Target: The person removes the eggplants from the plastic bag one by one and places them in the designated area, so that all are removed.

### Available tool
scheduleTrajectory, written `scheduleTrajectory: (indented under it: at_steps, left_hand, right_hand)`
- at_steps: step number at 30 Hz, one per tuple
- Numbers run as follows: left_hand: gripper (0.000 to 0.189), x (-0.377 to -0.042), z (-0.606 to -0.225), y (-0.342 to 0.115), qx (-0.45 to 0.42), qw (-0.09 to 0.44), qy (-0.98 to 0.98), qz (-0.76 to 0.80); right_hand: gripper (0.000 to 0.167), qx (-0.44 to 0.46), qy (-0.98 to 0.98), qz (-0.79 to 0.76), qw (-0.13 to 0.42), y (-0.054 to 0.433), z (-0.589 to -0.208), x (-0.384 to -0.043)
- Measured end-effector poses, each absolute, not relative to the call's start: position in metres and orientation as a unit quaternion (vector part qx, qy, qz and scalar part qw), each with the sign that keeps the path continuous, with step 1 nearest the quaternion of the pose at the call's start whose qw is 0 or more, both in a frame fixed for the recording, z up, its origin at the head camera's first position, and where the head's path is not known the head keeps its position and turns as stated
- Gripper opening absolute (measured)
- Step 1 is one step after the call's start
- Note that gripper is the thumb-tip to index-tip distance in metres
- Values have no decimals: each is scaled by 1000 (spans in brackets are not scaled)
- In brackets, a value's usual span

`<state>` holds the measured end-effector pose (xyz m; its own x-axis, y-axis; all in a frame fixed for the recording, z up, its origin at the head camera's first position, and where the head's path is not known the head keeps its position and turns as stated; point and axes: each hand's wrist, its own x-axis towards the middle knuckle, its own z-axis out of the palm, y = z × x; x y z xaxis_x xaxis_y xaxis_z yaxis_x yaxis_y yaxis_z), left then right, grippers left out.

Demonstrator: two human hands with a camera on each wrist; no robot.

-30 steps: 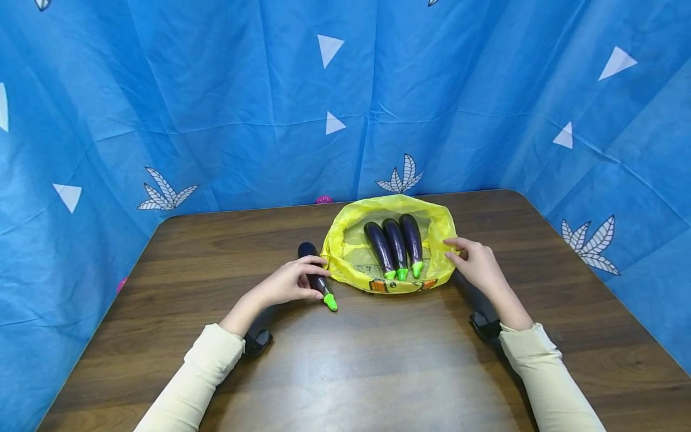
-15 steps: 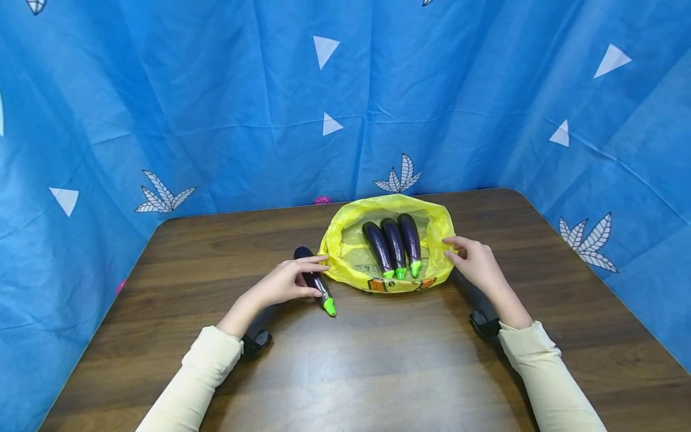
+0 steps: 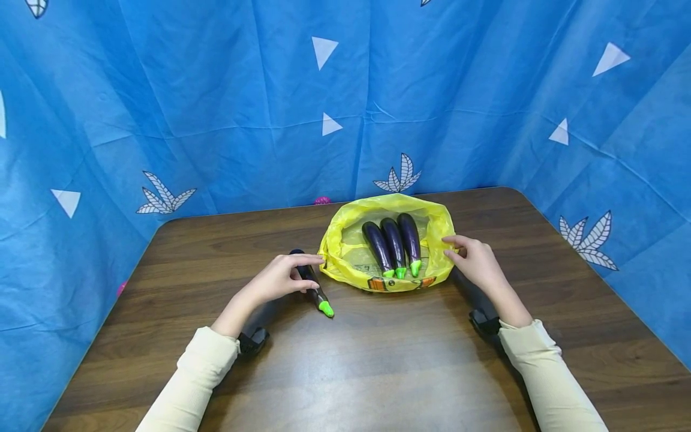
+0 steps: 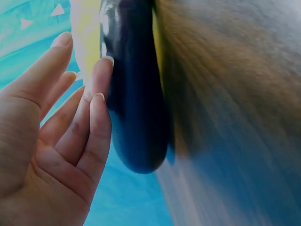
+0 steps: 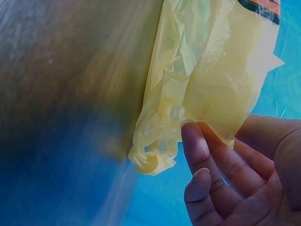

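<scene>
Three dark purple eggplants (image 3: 394, 243) with green stems lie side by side inside a yellow plastic bag (image 3: 351, 273) whose mouth is spread wide. Just left of the bag, another eggplant (image 3: 313, 289) rests on the table, its stem toward the near side. My left hand (image 3: 278, 279) is over this eggplant with the thumb apart from the fingers. In the left wrist view, its fingertips are right at the side of the eggplant (image 4: 136, 103), not wrapped round it. My right hand (image 3: 477, 264) pinches the right rim of the bag (image 5: 221, 80) between thumb and fingers.
The brown wooden table (image 3: 345, 372) stretches out around the bag. Behind and along its sides hangs a blue curtain (image 3: 243, 120) with white shapes. Black wrist camera mounts (image 3: 252, 342) sit under both wrists.
The loose eggplant has shifted slightly left and nearer. My left hand has drawn back a little leftward from the bag's edge. The right hand stays at the rim.
</scene>
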<state>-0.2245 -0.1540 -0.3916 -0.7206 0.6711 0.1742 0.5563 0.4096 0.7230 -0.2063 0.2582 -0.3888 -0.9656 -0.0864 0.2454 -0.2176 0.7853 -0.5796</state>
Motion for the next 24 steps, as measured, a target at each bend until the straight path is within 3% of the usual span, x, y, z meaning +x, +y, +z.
scheduleTrajectory:
  at_steps: [11,19,24]
  left_hand:
    - [27,-232,-377,-123,329,-49,834,440]
    - [28,-249,-366,-74,299,-51,842,445]
    - [35,-256,-371,-45,248,-24,852,461]
  right_hand:
    - [27,81,-940,314,107,259,-388,-206]
    - [28,80,-940,313,108,259,-390,-206]
    - [27,85,-939,314,112,258,-389,-206]
